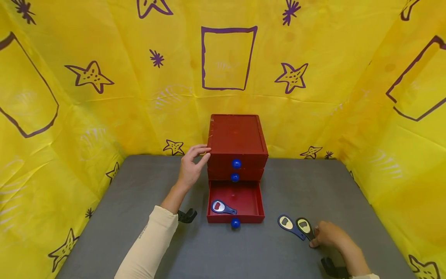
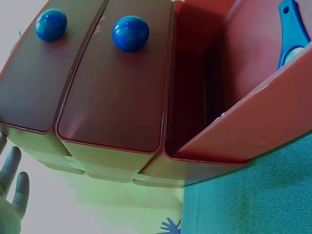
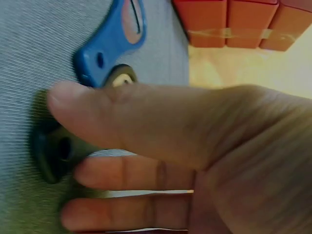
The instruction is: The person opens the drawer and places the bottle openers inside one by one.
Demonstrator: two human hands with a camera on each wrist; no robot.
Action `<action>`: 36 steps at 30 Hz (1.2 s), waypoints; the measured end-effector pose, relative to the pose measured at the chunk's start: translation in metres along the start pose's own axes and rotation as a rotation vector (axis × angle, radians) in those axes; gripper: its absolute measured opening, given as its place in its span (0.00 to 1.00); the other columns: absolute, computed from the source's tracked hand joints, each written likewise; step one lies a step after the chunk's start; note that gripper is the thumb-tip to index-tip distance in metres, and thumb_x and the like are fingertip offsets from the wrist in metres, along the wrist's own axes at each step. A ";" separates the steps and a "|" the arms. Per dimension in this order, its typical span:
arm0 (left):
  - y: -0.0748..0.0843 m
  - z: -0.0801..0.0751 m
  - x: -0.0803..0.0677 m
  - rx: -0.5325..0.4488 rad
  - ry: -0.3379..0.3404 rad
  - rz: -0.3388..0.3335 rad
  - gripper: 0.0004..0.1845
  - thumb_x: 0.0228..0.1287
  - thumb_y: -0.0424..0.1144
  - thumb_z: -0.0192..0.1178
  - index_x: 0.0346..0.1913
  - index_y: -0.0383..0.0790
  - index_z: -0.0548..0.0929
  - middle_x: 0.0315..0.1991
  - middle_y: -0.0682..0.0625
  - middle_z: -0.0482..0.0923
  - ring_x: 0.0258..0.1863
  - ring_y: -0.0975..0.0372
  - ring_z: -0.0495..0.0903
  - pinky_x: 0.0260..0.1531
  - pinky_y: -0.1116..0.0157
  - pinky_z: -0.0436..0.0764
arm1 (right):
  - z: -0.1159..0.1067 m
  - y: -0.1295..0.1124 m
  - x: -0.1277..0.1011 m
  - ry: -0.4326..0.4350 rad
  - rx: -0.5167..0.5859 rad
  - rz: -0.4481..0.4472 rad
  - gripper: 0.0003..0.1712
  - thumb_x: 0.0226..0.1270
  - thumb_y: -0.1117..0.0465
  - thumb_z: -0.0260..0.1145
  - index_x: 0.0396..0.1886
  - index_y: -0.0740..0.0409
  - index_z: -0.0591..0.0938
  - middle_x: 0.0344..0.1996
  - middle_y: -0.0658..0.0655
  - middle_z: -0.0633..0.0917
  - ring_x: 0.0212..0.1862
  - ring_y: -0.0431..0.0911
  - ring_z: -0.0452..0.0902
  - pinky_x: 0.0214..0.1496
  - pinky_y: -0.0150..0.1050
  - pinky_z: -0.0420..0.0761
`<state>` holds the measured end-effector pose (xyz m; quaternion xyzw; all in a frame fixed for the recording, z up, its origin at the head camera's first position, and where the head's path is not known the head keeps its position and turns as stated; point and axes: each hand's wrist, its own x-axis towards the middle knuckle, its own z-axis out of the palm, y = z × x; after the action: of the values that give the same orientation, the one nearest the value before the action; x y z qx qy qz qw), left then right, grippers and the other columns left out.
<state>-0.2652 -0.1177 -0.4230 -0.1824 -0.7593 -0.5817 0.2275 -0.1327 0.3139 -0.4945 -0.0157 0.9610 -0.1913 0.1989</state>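
Head view: right hand (image 1: 331, 235) grips dark opener (image 1: 304, 226).

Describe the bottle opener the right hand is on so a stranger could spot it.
Start at the red drawer chest, then look right along the grey table to two bottle openers. It is the dark green bottle opener, right of the blue bottle opener, under the right hand.

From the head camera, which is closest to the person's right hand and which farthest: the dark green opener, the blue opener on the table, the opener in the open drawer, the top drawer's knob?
Measured from the right hand:
1. Dark green opener, at its fingertips, touching.
2. Blue opener on the table, just left of the green one.
3. Opener in the open drawer, farther left, inside the bottom drawer.
4. Top drawer's knob, highest on the red chest, farthest back.
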 end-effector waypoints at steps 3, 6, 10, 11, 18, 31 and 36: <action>-0.008 0.002 0.000 -0.006 0.013 0.006 0.11 0.64 0.32 0.64 0.48 0.34 0.86 0.53 0.41 0.80 0.55 0.53 0.76 0.55 0.58 0.76 | 0.003 -0.001 -0.003 0.037 -0.004 0.023 0.24 0.39 0.59 0.80 0.10 0.54 0.69 0.13 0.48 0.66 0.21 0.43 0.62 0.24 0.36 0.60; 0.003 0.003 -0.001 -0.019 0.025 -0.010 0.11 0.63 0.29 0.63 0.48 0.30 0.85 0.53 0.37 0.79 0.55 0.50 0.75 0.52 0.72 0.73 | 0.005 0.000 -0.004 0.069 -0.016 0.024 0.21 0.41 0.59 0.78 0.11 0.54 0.71 0.14 0.48 0.68 0.21 0.43 0.63 0.24 0.36 0.61; 0.022 0.001 -0.002 -0.024 0.018 -0.011 0.12 0.63 0.27 0.62 0.48 0.25 0.83 0.53 0.32 0.78 0.55 0.45 0.74 0.53 0.63 0.75 | 0.004 0.000 -0.003 0.108 -0.044 0.021 0.14 0.44 0.61 0.75 0.17 0.56 0.76 0.18 0.50 0.75 0.24 0.45 0.69 0.26 0.40 0.67; 0.026 0.000 -0.002 -0.020 0.013 -0.014 0.12 0.63 0.27 0.61 0.48 0.25 0.83 0.53 0.32 0.78 0.55 0.46 0.74 0.53 0.61 0.75 | 0.003 0.000 -0.003 0.117 -0.051 0.021 0.13 0.45 0.61 0.74 0.18 0.56 0.76 0.19 0.50 0.76 0.25 0.46 0.70 0.26 0.41 0.68; 0.029 -0.001 -0.003 -0.021 0.000 -0.032 0.12 0.64 0.28 0.61 0.48 0.25 0.83 0.54 0.32 0.78 0.56 0.46 0.74 0.54 0.60 0.75 | 0.005 0.000 -0.002 0.168 -0.061 -0.021 0.16 0.46 0.63 0.74 0.15 0.55 0.72 0.17 0.50 0.72 0.23 0.45 0.66 0.26 0.39 0.63; 0.024 0.000 -0.003 -0.022 0.020 0.023 0.12 0.63 0.26 0.62 0.47 0.24 0.83 0.52 0.31 0.78 0.54 0.45 0.75 0.51 0.75 0.73 | 0.008 0.005 -0.001 0.238 -0.060 -0.035 0.16 0.43 0.62 0.72 0.14 0.53 0.70 0.16 0.49 0.70 0.22 0.44 0.63 0.25 0.38 0.59; 0.025 0.000 -0.003 -0.026 0.027 0.031 0.12 0.62 0.26 0.62 0.47 0.24 0.83 0.52 0.31 0.78 0.53 0.44 0.75 0.52 0.66 0.76 | 0.007 0.004 0.000 0.246 -0.064 -0.039 0.15 0.43 0.61 0.71 0.14 0.52 0.70 0.16 0.49 0.70 0.22 0.44 0.63 0.25 0.38 0.60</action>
<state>-0.2489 -0.1113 -0.4050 -0.1891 -0.7456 -0.5905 0.2442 -0.1300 0.3153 -0.5020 -0.0174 0.9832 -0.1651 0.0753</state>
